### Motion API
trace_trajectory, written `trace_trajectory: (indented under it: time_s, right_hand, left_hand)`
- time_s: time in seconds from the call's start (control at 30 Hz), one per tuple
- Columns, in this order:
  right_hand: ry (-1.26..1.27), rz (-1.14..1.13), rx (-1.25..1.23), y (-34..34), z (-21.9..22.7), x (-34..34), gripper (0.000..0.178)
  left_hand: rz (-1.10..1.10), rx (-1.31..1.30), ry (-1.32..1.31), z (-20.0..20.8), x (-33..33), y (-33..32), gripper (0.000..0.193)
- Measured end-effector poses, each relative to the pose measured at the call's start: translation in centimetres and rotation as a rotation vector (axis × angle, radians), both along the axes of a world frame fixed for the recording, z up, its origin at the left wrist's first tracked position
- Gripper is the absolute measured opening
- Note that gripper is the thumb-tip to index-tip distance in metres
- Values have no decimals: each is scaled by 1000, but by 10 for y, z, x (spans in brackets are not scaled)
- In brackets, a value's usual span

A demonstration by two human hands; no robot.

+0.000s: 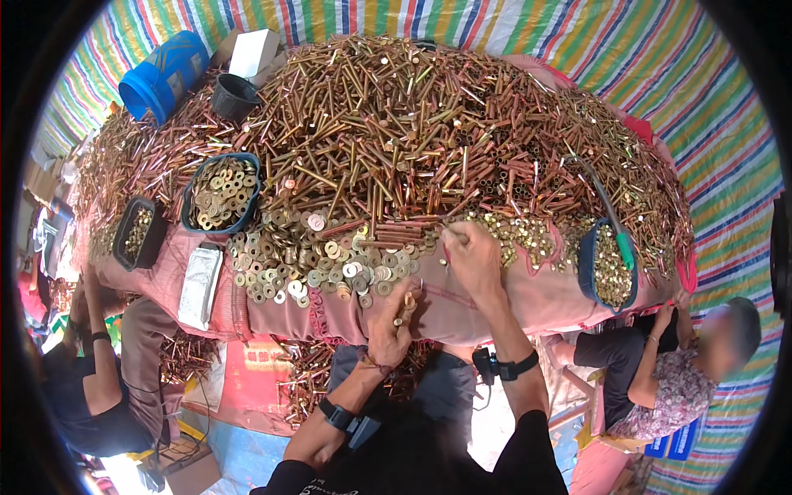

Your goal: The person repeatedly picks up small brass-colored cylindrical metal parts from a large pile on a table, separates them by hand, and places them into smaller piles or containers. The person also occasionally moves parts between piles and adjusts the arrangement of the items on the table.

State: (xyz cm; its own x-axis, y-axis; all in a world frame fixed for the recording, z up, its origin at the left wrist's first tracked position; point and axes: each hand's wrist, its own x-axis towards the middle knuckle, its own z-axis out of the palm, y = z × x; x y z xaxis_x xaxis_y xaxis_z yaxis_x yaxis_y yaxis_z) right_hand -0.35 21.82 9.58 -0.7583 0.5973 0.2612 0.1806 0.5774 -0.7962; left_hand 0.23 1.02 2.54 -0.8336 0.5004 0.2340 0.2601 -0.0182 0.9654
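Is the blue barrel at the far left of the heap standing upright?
No, the blue barrel lies tipped on its side at the heap's edge.

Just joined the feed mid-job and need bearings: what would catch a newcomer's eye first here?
The huge heap of brass-coloured metal bolts and tubes covering the pink-clothed table. Before it lies a spread of round gold and silver washers, with a blue bowl of washers to the left. The right hand reaches into the pile's edge; the left hand grips several bolts.
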Motion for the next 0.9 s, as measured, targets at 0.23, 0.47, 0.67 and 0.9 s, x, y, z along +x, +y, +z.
trace_trajectory:
  time_s: [0.23, 0.47, 0.67, 0.9]
  right_hand:
    - [33, -48, 286, 27, -30, -62, 23]
    - [270, 27, -485, 17, -20, -35, 21]
    - [92, 198, -689, -14, 21, 26, 18]
    - [98, 274, -625, -43, 24, 37, 28]
  left_hand:
    - [-37, 10, 53, -7, -1, -2, 47]
    - [-9, 17, 39, -10, -1, -1, 35]
    - [16, -4, 30, -6, 0, 1, 31]
    - [22, -39, 72, -8, -2, 0, 36]
